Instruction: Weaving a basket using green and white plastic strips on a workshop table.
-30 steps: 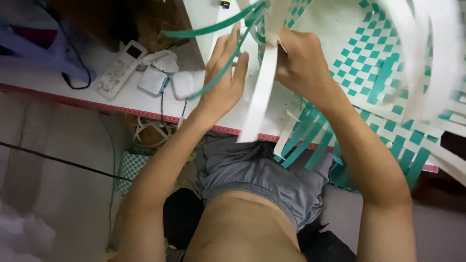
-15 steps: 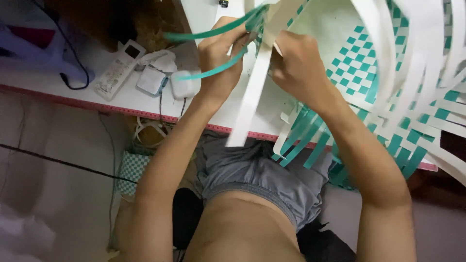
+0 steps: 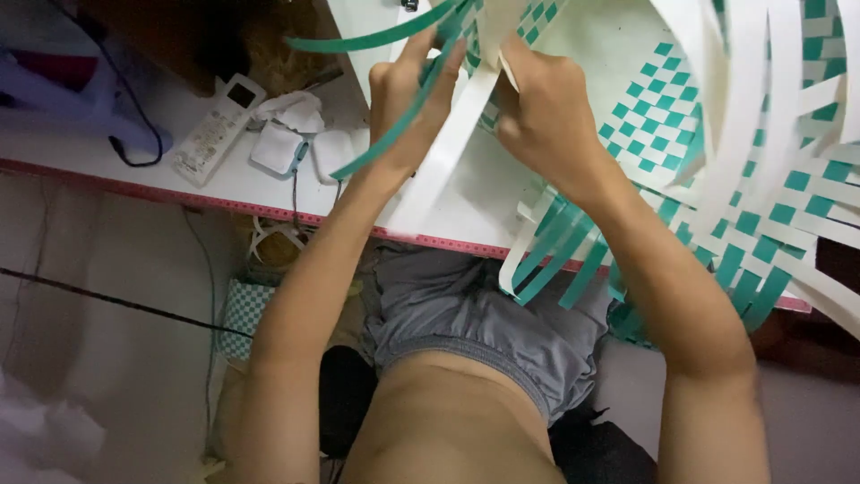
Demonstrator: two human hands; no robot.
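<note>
A half-woven basket (image 3: 717,161) of white and green plastic strips lies on the white table (image 3: 224,184), filling the upper right. My left hand (image 3: 408,103) pinches a long green strip (image 3: 394,148) that curves down to the left. My right hand (image 3: 546,121) grips a white strip (image 3: 443,152) running diagonally down toward the table edge. Both hands meet at the basket's near corner. Loose white strips (image 3: 761,81) arch over the weave on the right.
On the table's left sit a white remote control (image 3: 218,128), white chargers with a cable (image 3: 285,143) and a purple object (image 3: 72,99). Loose green and white strip ends (image 3: 555,260) hang over the table's pink-trimmed edge above my lap. Floor lies below left.
My hands have come closer together at the basket's corner. The left fingers closed onto the green strip, and the white strip has swung a little lower and leftward.
</note>
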